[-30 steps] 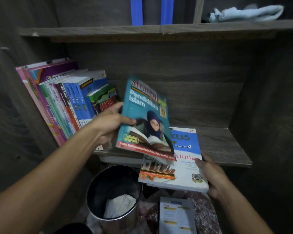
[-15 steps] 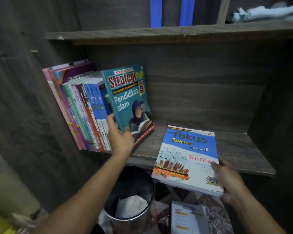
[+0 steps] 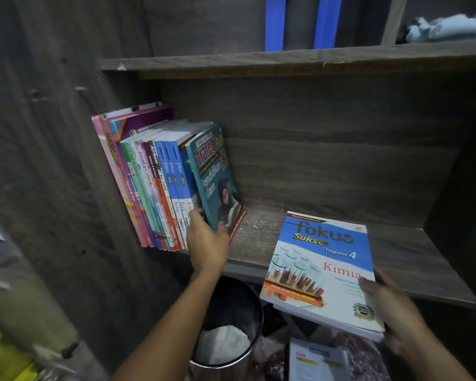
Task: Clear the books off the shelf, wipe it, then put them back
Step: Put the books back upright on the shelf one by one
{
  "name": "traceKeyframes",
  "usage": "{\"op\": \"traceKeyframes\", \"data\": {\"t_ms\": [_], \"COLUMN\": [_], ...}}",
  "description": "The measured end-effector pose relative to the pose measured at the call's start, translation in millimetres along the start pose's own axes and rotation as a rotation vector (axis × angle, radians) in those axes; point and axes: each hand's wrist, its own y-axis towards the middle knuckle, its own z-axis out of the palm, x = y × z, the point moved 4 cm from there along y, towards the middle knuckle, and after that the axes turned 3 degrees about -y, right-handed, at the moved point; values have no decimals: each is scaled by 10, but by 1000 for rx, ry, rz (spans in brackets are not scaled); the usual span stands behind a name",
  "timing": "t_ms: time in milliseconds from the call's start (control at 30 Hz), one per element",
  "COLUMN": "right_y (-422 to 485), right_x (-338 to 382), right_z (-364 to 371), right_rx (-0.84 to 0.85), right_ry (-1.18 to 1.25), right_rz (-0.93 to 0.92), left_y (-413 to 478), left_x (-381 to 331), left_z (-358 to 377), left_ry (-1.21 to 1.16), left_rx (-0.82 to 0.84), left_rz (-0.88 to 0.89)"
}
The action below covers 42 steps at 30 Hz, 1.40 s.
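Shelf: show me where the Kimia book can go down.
Bare shelf board runs from the teal book in the left hand to the right side wall, behind the Kimia book held by the right hand. Crowded: the left end, packed with the row of books.

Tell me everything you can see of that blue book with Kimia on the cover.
The Kimia book is a thick softcover, blue above and white below. It reads "fokus Sukses", "Tingkatan 4" and a red "Kimia", beside a picture of test tubes and a round seal at one corner. It is closed, cover up, tilted, its far end over the shelf board and its near end jutting past the front edge. The right hand holds its near right corner.
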Motion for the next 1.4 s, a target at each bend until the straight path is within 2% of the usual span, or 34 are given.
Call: {"op": "traceKeyframes", "data": {"t_ms": [133, 233, 367, 433, 533, 600, 700, 800, 1100, 1300, 1400], "right_y": [-50, -67, -97, -170, -265, -298, -336, -348, -350, -516, -522], "right_x": [61, 114, 313, 504, 845, 1043, 1291, 1522, 1915, 2020, 2042], "right_z": [-20, -19, 22, 147, 486, 775, 1193, 1529, 2385, 2656, 2782], "right_rx": [-12, -72, -221, -250, -191, -92, 64, 124, 317, 368, 375], "right_ry": [-92, -160, -455, -516, -516, -539, -580, -602, -512, -625, -674], "right_rz": [-26, -91, -182, -287, -499, -600, -694, -801, -917, -1035, -1029], "left_y": [178, 361, 581, 637, 640, 618, 555, 482, 280, 107, 24], "left_x": [-61, -220, -403, -469, -532, -537, -549, -572, -709, -835, -861], "left_z": [-169, -278, -324, -313, -319, -348, -443, -640, -1511, -1910, -2021], "left_ry": [144, 171, 158, 158, 158, 141, 116, 67, 85, 171, 186], "left_rx": [184, 214, 235, 253, 248, 242, 230, 207, 147, 125, 134], "left_rz": [87, 128, 95, 106, 146, 172, 216, 215, 305, 400, 423]}}
